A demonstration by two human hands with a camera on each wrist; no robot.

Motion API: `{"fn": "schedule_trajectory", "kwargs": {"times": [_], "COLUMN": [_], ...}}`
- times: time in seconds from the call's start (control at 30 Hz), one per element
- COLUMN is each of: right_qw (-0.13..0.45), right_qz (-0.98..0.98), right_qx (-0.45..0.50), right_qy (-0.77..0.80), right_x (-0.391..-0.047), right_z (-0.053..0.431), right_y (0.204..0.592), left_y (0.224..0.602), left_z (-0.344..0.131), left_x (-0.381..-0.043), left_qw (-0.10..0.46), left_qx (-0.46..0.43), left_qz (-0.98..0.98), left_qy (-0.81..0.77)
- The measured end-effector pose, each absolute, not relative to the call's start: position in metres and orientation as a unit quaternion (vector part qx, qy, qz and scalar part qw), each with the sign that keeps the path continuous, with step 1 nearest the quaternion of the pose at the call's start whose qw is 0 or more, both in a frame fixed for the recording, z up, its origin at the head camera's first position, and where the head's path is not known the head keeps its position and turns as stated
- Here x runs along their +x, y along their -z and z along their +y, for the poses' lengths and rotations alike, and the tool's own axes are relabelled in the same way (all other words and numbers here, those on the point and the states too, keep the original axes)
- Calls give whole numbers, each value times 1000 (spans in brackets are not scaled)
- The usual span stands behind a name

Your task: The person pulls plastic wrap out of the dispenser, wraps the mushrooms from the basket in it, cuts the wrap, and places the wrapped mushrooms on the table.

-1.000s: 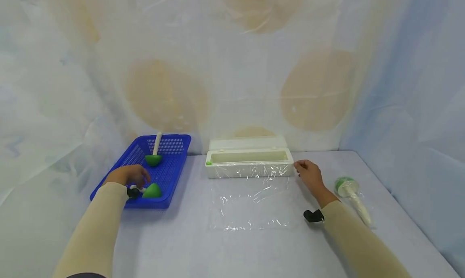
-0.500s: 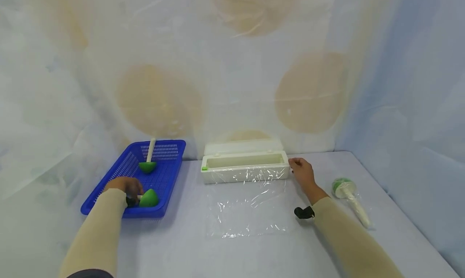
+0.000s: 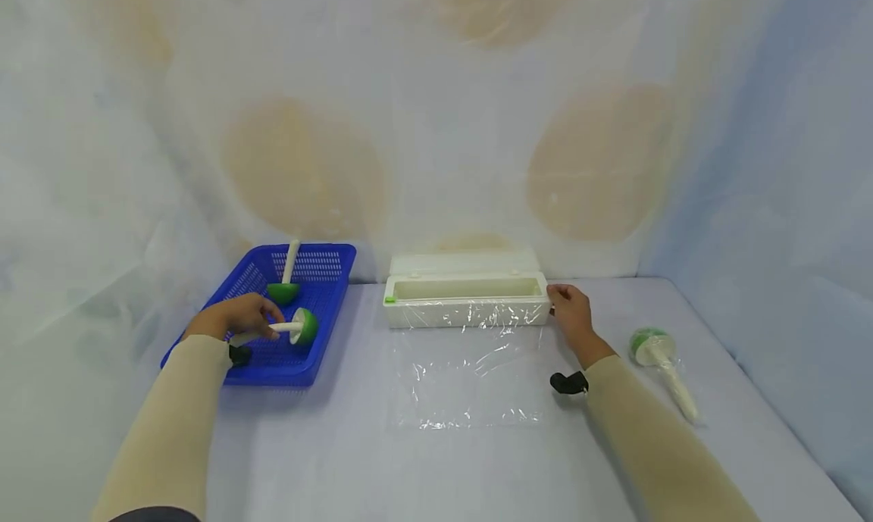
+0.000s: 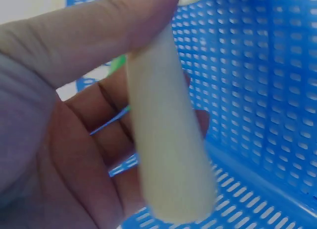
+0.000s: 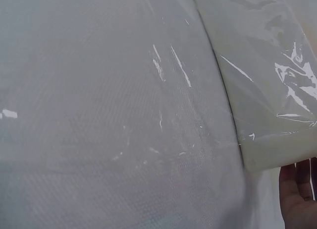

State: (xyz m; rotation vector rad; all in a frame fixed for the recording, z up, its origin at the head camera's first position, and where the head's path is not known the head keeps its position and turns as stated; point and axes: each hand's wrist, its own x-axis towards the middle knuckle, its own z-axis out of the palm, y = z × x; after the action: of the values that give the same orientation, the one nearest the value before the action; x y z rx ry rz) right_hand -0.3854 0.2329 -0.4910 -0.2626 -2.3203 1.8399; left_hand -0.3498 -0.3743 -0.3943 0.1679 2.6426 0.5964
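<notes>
My left hand pinches the white stem of a green-capped, mushroom-shaped piece above the blue basket. In the left wrist view, the pale stem runs under the thumb and widens toward its rounded end. Another green-capped mushroom-shaped piece leans in the far part of the basket, stem upward. My right hand touches the right end of the white cling film dispenser with its fingers. A sheet of clear cling film stretches from the dispenser over the table toward me.
A third mushroom-shaped piece, wrapped in clear film, lies on the table at the right. The dispenser's lid stands raised at the back. Plastic-covered walls enclose the table on the back and sides.
My left hand has lifted the near mushroom-shaped piece from the basket floor, its cap now facing right. My right hand has moved in against the dispenser's end.
</notes>
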Motion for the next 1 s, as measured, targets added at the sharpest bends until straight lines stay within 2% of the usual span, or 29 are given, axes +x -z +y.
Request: {"fn": "schedule_trajectory", "kwargs": {"times": [0.27,0.67,1.0], "right_qw": [72,46,39], "right_qz": [-767,-754,-763], "right_qx": [-103,-106,-103], "right_qy": [-629,-646,-637], "right_x": [-388,-388,-387], "right_z": [233,231,233], "right_y": [483,482,482], "left_y": [377,371,364], "left_z": [-369,-364,-332], "left_x": [-347,-342,-340], "left_qw": [167,99,67], "left_qx": [122,130,133], "left_qz": [952,947,949], "left_qy": [-228,-276,-278]}}
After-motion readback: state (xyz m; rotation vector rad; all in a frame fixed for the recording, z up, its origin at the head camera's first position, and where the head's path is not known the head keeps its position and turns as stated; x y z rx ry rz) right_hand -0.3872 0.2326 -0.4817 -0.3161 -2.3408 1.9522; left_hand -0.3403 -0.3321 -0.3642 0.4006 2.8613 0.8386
